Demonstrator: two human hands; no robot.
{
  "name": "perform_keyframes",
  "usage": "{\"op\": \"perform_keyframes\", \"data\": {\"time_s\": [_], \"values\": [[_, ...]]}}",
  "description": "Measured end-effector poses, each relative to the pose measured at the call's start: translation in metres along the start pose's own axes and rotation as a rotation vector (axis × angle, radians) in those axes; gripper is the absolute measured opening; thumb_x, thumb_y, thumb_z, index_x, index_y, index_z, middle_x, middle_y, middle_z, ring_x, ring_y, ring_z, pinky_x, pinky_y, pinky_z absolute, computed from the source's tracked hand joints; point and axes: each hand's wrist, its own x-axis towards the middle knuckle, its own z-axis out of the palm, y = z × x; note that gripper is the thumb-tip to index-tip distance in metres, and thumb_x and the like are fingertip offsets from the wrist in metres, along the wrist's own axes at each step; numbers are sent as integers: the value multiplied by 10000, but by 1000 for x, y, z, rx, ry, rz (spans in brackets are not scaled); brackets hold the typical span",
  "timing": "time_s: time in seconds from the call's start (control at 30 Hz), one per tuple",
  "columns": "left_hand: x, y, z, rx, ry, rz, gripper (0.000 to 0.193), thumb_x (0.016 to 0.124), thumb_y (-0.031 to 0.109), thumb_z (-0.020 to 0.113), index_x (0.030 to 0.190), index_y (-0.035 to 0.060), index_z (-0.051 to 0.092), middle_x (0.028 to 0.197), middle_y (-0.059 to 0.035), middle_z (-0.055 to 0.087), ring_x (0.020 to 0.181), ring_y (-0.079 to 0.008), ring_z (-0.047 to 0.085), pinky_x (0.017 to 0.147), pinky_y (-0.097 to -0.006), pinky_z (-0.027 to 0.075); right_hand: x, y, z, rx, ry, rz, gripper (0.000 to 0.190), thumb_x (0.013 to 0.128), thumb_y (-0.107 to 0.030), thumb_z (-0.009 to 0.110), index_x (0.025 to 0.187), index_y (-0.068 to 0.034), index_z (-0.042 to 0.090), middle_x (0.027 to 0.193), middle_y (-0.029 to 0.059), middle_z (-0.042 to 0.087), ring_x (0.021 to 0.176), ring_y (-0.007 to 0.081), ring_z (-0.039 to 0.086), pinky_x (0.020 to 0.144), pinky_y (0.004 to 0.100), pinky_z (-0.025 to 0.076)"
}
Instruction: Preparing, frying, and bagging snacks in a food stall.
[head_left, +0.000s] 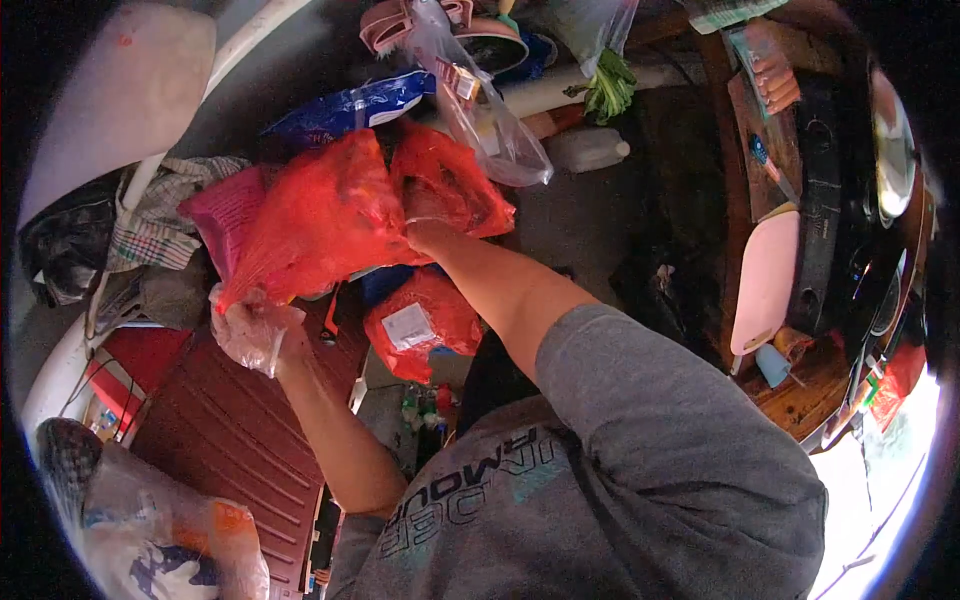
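A large red plastic bag (330, 217) with things inside lies before me. My left hand (251, 330), in a clear plastic glove, grips the bag's lower left corner. My right hand (426, 234) is at the bag's right side; its fingers are hidden among red plastic, so their grip cannot be made out. Just right of it, a red bag (457, 180) gapes around a dark inside. Behind the left part is a pink plastic package (225, 214). Below my right forearm hangs or rests another red bag (405, 322) bearing a white label.
A blue package (352, 109) and a clear plastic bag (487, 120) are beyond the red bags. A plastic bottle (592, 150) lies near leafy greens (611, 86). On the right are a knife (772, 166), a pink cutting board (765, 285) and a light-blue cup (772, 365).
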Motion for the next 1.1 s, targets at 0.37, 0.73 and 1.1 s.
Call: {"op": "perform_keyframes", "data": {"time_s": [0.37, 0.73, 1.1], "values": [[-10, 19, 0, 647, 55, 440, 185, 746, 199, 631, 773, 26, 571, 814, -121, 566, 735, -288, 568, 680, -405, 448, 49, -29, 6, -48, 62, 26, 882, 806, -271, 702, 1504, -70, 202, 1448, 240, 402, 1320, 379, 429, 1022, 460, 425], [2, 7, -26, 1201, 64, 852, 166, 678, 141, 642, 793, 42, 574, 884, -122, 618, 810, -332, 604, 753, -430, 471, 35, -20, 14, -151, 113, -14, 851, 812, -300, 696, 1492, -63, 244, 1448, 242, 401, 1320, 379, 428, 1021, 463, 424], [5, 20, -7, -385, 97, -150, 240, 849, 88, 580, 1075, 24, 625, 905, -96, 641, 821, -240, 616, 706, -416, 544, -87, -16, -96, 504, -118, 51, 774, 793, -640, 591, 1279, -40, 549, 1294, 200, 570, 1238, 312, 522, 1016, 391, 405]]}}
